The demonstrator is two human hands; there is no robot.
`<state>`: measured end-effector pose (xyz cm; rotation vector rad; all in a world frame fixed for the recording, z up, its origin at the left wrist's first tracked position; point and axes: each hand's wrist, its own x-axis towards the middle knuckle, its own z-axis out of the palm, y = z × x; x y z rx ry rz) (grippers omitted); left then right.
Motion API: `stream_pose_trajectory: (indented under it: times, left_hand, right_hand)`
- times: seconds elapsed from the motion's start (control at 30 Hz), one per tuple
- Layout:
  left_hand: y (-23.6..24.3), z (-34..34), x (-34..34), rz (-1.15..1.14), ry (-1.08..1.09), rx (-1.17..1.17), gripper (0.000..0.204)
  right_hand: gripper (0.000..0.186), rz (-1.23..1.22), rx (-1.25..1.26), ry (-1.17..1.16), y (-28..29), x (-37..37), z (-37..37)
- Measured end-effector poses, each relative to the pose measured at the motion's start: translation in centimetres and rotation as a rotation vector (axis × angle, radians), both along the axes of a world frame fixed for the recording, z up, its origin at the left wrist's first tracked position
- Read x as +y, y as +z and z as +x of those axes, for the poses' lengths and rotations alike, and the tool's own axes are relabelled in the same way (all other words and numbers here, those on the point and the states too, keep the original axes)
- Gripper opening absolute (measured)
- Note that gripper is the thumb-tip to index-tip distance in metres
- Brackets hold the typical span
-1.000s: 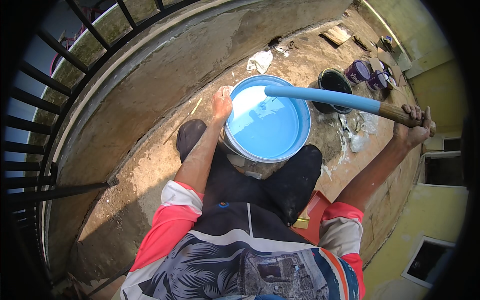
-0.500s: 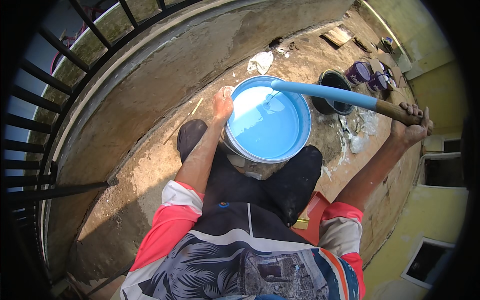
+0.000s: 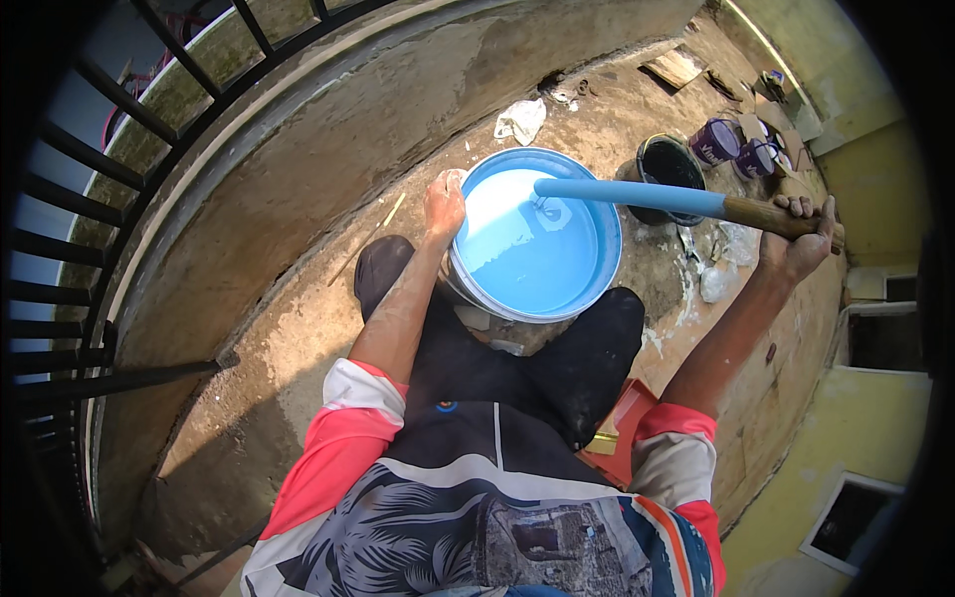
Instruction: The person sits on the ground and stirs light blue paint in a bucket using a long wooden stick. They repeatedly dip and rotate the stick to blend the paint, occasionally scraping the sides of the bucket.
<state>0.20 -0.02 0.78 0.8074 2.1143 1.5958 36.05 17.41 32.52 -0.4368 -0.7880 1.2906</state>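
A large bucket [image 3: 609,261] of light blue paint [image 3: 527,269] stands on the ground between my knees. My left hand [image 3: 445,207] is closed on the left side of its rim. At the far right my right hand [image 3: 802,239] wraps round the bare brown end of a thick wooden stick [image 3: 647,193]. The stick's other half is coated in blue paint and slants leftward over the bucket's right rim. Its tip is by the paint surface, where ripples show; how deep it reaches I cannot tell.
Behind the bucket to the right stands a black bucket [image 3: 668,164]. Purple paint cans [image 3: 714,142] sit farther back. A white rag [image 3: 520,120] and clear plastic bags [image 3: 718,283] lie on the ground. By my right thigh rests a red-orange tray [image 3: 629,413] with a yellow brush-like piece [image 3: 603,442]. A low wall [image 3: 269,159] curves along the left.
My right hand and the stick have shifted slightly left and down. The ripples in the paint have changed shape. My left hand keeps its place on the rim.
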Motion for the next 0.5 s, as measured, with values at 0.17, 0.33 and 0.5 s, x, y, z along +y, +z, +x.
stream_pose_trajectory:
  times: [0.17, 0.33, 0.5]
  left_hand:
    - [-0.3, -0.1, 0.1, 0.003, 0.016, 0.004, 0.035]
    - [0.4, 0.2, -0.1, 0.022, -0.002, -0.005, 0.035]
    - [0.7, 0.2, -0.2, -0.001, 0.002, -0.031, 0.035]
  right_hand:
    - [0.025, -0.006, 0.026, 0.020, -0.4, 0.1, 0.0]
    - [0.025, -0.018, 0.035, 0.020, -0.4, 0.4, 0.5]
    - [0.026, -0.014, 0.036, 0.009, -0.3, 0.6, 0.8]
